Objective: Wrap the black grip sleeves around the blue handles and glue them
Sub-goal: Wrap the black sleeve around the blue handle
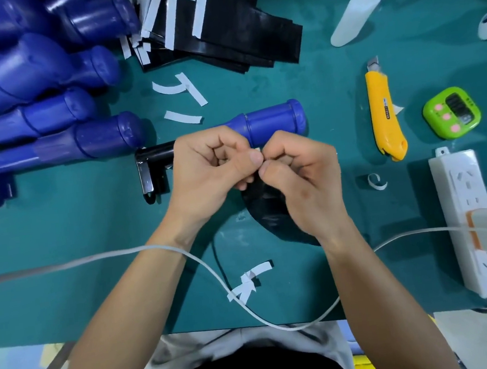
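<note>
Seen from above, a person's left hand (210, 160) and right hand (300, 167) meet at the centre of a green desk (92, 228). Both have curled fingers and pinch the upper edge of a black grip sleeve (268, 208), which hangs down towards the person. They are probably picking at its white tape backing to expose the adhesive. One blue handle (272, 120) lies just behind the hands, within easy reach for wrapping. Spare sleeves (237, 36) and a pile of handles (33, 85) wait further back, with peeled strips (182, 116) lying between them.
</note>
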### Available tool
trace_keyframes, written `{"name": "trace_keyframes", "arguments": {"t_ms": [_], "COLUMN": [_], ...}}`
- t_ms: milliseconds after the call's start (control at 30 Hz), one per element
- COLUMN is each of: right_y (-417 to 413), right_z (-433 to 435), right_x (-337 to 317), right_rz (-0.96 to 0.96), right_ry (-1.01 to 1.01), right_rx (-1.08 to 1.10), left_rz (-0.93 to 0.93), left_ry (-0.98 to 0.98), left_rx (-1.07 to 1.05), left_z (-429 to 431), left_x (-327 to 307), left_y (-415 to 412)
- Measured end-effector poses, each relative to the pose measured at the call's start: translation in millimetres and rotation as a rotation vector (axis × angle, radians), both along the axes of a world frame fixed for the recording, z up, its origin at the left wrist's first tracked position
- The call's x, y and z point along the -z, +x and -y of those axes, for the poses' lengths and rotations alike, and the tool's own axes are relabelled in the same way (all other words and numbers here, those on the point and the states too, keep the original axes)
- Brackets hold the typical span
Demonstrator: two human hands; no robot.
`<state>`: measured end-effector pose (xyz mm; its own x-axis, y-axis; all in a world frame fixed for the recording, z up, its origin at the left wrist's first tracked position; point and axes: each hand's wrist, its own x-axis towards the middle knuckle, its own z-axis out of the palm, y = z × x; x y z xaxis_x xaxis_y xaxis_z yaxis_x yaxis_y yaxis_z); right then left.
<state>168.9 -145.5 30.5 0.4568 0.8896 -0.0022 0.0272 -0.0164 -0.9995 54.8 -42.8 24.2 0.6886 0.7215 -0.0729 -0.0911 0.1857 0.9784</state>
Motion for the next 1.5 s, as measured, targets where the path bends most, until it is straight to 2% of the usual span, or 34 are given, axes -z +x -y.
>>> {"name": "trace_keyframes", "arguments": {"t_ms": [100,300,400,500,633,733,900,1167,1500], "right_y": [5.1,16.5,20.3,22.2,19.9,20.5,22.9,24.5,20.1], "right_z": [-1.7,-5.1,-5.2,-1.5,2.3,5.0,6.3,3.3,4.2], "right_x": [1.9,2.0,1.9,3.3,7.9,8.8,7.6,7.3,9.4], "right_rz": [-0.147,-0.294,-0.301,-0.181,0.145,0.255,0.265,0.129,0.196], "right_ry": [-0.002,-0.059,-0.073,-0.081,-0.117,-0.112,-0.089,-0.055,-0.072], "right_rx": [-0.017,-0.117,-0.138,-0.131,-0.073,-0.080,-0.127,-0.156,-0.083], "left_rz": [-0.043,-0.119,-0.152,-0.204,-0.281,-0.298,-0.282,-0.280,-0.231], "left_ry": [0.045,0.280,0.394,0.518,0.427,0.365,0.341,0.364,-0.017], "left_rx": [-0.008,-0.058,-0.103,-0.126,-0.051,0.003,0.037,-0.009,0.066], "left_z": [0.0,0.3,1.4,0.7,-2.5,-7.0,-9.1,-5.8,-8.6], "left_x": [0.2,3.8,3.3,1.6,-0.4,0.7,-0.3,-1.8,-6.9], "left_y": [-1.0,-5.7,-7.6,-9.9,-11.8,-13.2,-13.9,-11.1,-7.1]}}
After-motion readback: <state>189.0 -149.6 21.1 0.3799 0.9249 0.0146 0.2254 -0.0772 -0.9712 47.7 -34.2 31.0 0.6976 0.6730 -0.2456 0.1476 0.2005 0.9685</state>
